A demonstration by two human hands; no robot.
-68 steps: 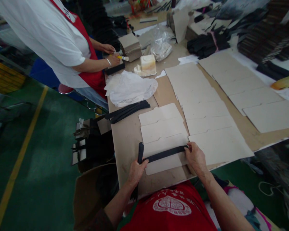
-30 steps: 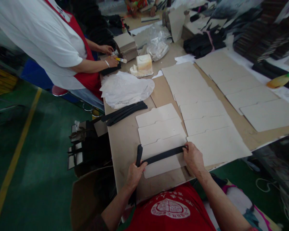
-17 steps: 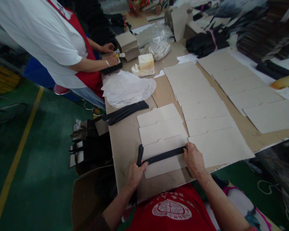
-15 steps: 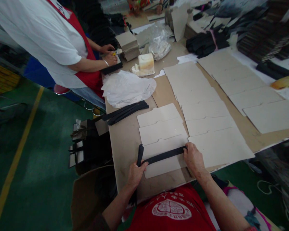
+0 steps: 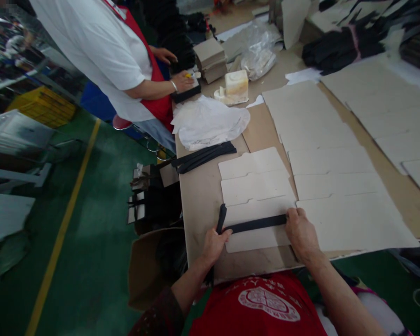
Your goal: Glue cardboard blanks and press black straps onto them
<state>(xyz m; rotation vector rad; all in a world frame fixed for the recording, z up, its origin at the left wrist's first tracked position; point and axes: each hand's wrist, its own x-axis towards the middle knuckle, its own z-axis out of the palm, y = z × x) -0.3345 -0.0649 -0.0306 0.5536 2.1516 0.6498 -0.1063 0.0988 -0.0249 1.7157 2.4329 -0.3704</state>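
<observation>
A black fabric strip [image 5: 259, 224] stretches across the nearest of several overlapping pale cardboard sheets [image 5: 254, 212] at the table's front. My left hand [image 5: 215, 243] pinches the strip near the sheet's left edge, where a folded black length stands up above the fingers and more dark strip seems to hang below the wrist. At the sheet's right edge, the fingers of my right hand [image 5: 302, 232] are closed on the strip's other end. The strip lies straight and nearly flat between the two hands. Whether it touches the cardboard all along, I cannot tell.
More black strips [image 5: 206, 156] lie at the table's left edge beside a crumpled white plastic bag [image 5: 212, 122]. Larger cardboard sheets [image 5: 350, 224] overlap on the right. A co-worker in a red apron [image 5: 161, 105] works at the far left. An open carton [image 5: 145, 270] stands below the table.
The camera view has swung left, so everything appears shifted right. My hands hold the strip in nearly the same place on the sheet. The co-worker's far hand has lifted away from their workpiece.
</observation>
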